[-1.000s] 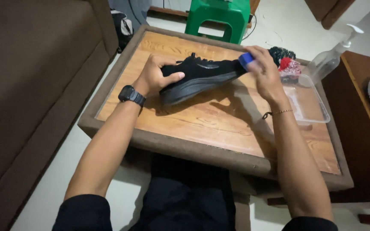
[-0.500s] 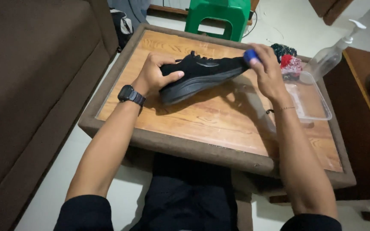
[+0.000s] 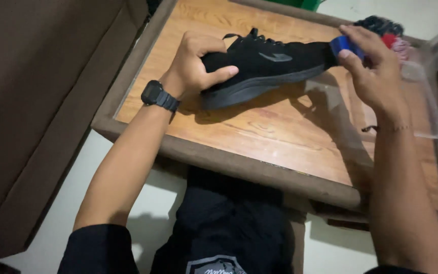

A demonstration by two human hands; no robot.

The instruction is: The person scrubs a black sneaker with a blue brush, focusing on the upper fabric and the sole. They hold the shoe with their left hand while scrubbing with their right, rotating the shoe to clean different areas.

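Presently, I log this from the head view:

1. Left hand (image 3: 194, 63): grip closed on the heel end of the shoe (image 3: 264, 63), thumb lying along its side. Black watch (image 3: 159, 95) on the wrist.
2. Shoe: black, laced, held tilted above the table (image 3: 239, 137), sole turned toward me, toe pointing right.
3. Right hand (image 3: 376, 71): grip closed on a blue piece (image 3: 344, 46), pressed against the shoe's toe. I cannot tell what the piece is. Thin bracelet (image 3: 387, 129) on the wrist.
4. Table: wooden top, brown padded rim.
5. Clear tray (image 3: 427, 109): on the table, just behind the right hand.
6. Red and dark cloth (image 3: 389, 31): at the far right edge.
7. Brown sofa (image 3: 31, 101): left of the table.
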